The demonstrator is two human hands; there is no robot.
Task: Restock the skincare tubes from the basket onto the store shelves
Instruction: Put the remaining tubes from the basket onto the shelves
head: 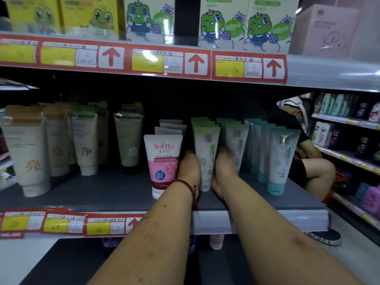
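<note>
Pressed flat from both sides, a row of green-and-white tubes (206, 153) is being sandwiched between the left hand (189, 167) and the right hand (223, 169). The fingers are being stretched back along the row's flanks with nothing curled round, and their tips are being hidden in the shadow further in.

At the far left of the grey shelf (102, 194), cream tubes (26, 153) with orange characters are being displayed upright on their caps, and an olive tube (129, 145) is being shown to their right. A pink-and-white Softto tube (163, 161) is being kept just beside the back of the left hand, with grey tubes lined up behind it. A red cord bracelet (185, 183) is being worn on the left wrist.

The sandwiched row is being held upright, its front tube level with both wrists. Just right of the right hand, a row of mint-topped tubes (236, 138) is being displayed, then teal-capped tubes (281, 161). At the far right, a crouching person (308, 167) is being partly hidden by the shelf end.
</note>
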